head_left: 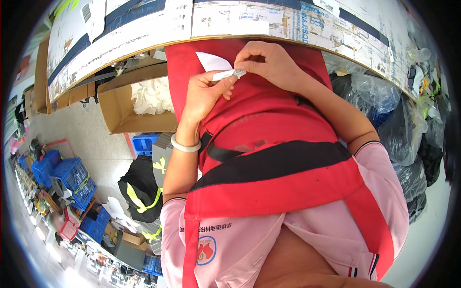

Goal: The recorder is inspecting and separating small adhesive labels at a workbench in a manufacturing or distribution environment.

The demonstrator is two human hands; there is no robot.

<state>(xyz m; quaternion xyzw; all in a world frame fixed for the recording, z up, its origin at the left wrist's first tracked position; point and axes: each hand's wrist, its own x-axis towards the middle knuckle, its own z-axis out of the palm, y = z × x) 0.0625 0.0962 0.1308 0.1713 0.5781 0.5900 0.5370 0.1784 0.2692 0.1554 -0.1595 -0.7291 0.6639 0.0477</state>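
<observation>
My left hand (204, 96) and my right hand (269, 62) meet in front of my red apron (269, 120), just below the edge of the worktable (144, 36). Both pinch a small white label strip (229, 74) between thumb and fingers, the left from below, the right from above. A white piece of paper (212, 61) sticks out behind the strip. A pale bangle (185, 146) sits on my left wrist.
An open cardboard box (120, 103) with white cloth stands on the floor at left. Blue crates (72, 180) and black-and-yellow garments (141, 189) lie further down left. Dark plastic bags (403, 129) pile up on the right.
</observation>
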